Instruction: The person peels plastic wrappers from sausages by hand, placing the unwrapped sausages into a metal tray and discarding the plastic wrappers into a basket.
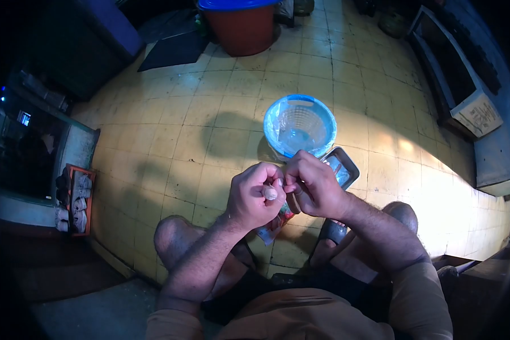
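Observation:
My left hand (pixel 251 198) is closed around a pale, round-ended stick (pixel 271 193), whose end pokes out of the fist. My right hand (pixel 317 184) touches it at the fingertips, with thumb and finger pinched together; whatever is in that pinch is too small to make out. Below the right fingers shows a narrow brown piece (pixel 293 203), partly hidden. Under the hands is a red and clear plastic packet (pixel 270 231), mostly covered by them. Just beyond stands a blue-rimmed basket (pixel 272 107) lined with clear plastic.
A dark rectangular tray (pixel 354 170) beside the basket holds a brown stick and something bluish. Farther off stands a large red-brown tub (pixel 241 31) with a blue top near a dark mat (pixel 174 51). A shoe rack (pixel 80 201) is at left, a pale-framed cabinet (pixel 445 65) at right.

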### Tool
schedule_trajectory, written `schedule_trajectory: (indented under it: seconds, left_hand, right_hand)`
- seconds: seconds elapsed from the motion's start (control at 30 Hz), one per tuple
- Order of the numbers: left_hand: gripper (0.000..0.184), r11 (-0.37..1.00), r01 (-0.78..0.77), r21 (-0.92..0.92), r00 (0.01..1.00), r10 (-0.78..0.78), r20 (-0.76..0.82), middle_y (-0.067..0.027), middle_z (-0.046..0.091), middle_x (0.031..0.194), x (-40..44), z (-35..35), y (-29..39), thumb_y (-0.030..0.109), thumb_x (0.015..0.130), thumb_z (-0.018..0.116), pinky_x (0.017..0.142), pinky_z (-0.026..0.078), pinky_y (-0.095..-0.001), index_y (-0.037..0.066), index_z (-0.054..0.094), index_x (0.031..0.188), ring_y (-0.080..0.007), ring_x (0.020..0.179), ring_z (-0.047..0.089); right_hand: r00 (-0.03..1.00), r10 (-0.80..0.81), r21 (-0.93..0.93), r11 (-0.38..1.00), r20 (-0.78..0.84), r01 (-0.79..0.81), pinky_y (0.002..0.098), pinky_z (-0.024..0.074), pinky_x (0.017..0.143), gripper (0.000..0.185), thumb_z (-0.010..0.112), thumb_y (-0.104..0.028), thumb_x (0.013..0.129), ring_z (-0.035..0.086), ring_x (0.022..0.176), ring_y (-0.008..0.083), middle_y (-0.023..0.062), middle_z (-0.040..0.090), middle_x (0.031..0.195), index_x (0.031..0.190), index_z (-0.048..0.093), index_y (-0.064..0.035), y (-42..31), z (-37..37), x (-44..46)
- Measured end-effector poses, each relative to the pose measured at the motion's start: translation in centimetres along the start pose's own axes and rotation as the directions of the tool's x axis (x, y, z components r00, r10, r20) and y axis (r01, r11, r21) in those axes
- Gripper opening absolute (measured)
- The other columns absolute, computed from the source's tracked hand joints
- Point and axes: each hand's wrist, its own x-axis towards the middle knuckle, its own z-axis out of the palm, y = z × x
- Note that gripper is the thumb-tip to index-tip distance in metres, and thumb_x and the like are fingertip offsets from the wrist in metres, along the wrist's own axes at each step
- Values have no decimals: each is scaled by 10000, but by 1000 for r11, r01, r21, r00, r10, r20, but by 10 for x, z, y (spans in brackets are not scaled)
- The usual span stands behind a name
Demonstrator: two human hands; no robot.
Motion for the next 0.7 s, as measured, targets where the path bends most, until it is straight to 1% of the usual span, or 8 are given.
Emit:
schedule_trajectory:
  seconds: [0.1,0.23,0.33,0.4,0.47,0.53,0.63,0.7]
  left_hand:
    - [55,980,144,-139,989,-146,0,-69,605,702,-2,0,0,28,844,613,544,481,-300,13,563,859,-150,618,612]
    - [27,967,114,-226,991,-125,-35,-51,620,761,-3,4,-6,18,890,583,548,479,-274,-1,569,876,-110,629,597]
    - [47,846,133,-516,988,-153,3,-49,621,837,-3,4,-5,6,925,560,528,475,-243,-8,556,969,-83,602,583]
    - [141,672,386,-632,923,-283,262,-62,615,890,-5,1,6,4,931,572,496,462,-218,-10,514,1059,-67,565,572]
    - [216,687,386,-616,922,-272,275,-66,614,887,-6,3,3,8,925,590,459,448,-210,-16,475,1106,-61,537,565]
    - [254,636,402,-659,915,-311,258,-60,622,891,-6,1,4,27,912,629,529,478,-215,-28,489,1117,-64,595,585]
    - [306,543,417,-729,905,-322,278,-50,633,893,-5,2,3,59,882,693,625,501,-223,-38,521,1116,-61,669,599]
    - [315,600,383,-702,918,-333,216,-42,636,894,-1,3,5,74,866,719,663,500,-225,-36,543,1103,-60,699,601]
  right_hand:
    - [999,-41,-46,998,7,41,349,465,657,226,686,48,756,559,770,267,99,528,855,868,508,-35,-3,0,1]
    - [994,-50,-34,998,-100,47,328,467,654,207,667,49,783,557,746,248,95,525,830,869,502,-39,0,4,0]
    - [977,57,21,998,-206,-54,302,467,642,179,660,19,835,565,724,207,80,529,821,870,493,-37,-1,3,-2]
    - [877,388,475,851,-284,-223,297,468,636,157,657,-11,865,565,726,178,70,536,831,858,502,-35,-4,6,-3]
    - [879,388,492,843,-279,-216,302,471,644,142,650,-29,883,561,731,167,73,544,842,847,513,-38,-1,2,-3]
    - [948,58,60,997,-314,-41,307,469,655,139,658,-11,865,561,752,187,83,537,849,860,521,-34,5,-2,0]
    - [972,-107,-103,991,-210,87,312,464,669,155,671,11,831,559,779,220,88,524,855,876,529,-34,1,-6,4]
    - [982,-72,-78,995,-174,59,315,464,676,167,674,21,814,556,788,233,91,517,859,880,532,-36,1,-3,1]
